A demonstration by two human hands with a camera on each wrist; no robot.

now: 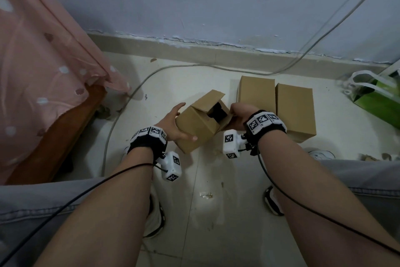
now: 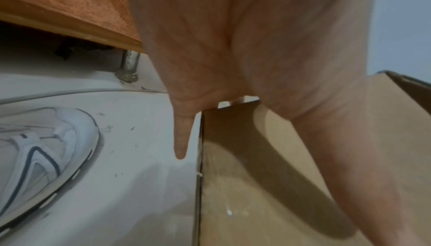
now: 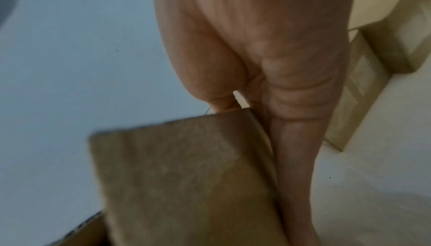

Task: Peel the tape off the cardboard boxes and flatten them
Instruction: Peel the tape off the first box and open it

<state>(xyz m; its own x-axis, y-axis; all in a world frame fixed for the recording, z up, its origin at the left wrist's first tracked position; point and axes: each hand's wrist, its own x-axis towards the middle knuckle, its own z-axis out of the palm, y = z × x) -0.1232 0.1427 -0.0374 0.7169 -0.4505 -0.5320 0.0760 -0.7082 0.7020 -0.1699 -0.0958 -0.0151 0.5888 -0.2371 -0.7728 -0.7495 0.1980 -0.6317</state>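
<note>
A small brown cardboard box (image 1: 199, 128) is held above the floor, tilted, with its top flaps open and the inside dark. My left hand (image 1: 175, 122) grips its left side, thumb across the near face and fingers behind. In the left wrist view the left hand (image 2: 233, 62) lies over the box (image 2: 256, 185). My right hand (image 1: 237, 114) pinches a flap at the box's right edge. In the right wrist view that flap (image 3: 186, 176) is blurred, beside the right hand (image 3: 268, 65). Two closed boxes (image 1: 256, 93) (image 1: 295, 112) stand side by side on the floor beyond my right hand.
A pink dotted cloth (image 1: 43, 61) hangs over a wooden bed frame (image 1: 65, 137) at the left. A grey cable (image 1: 134, 93) loops over the pale floor along the wall. A green bag (image 1: 376, 98) sits far right. White shoes (image 1: 155, 212) and a small scrap (image 1: 206, 195) lie below my arms.
</note>
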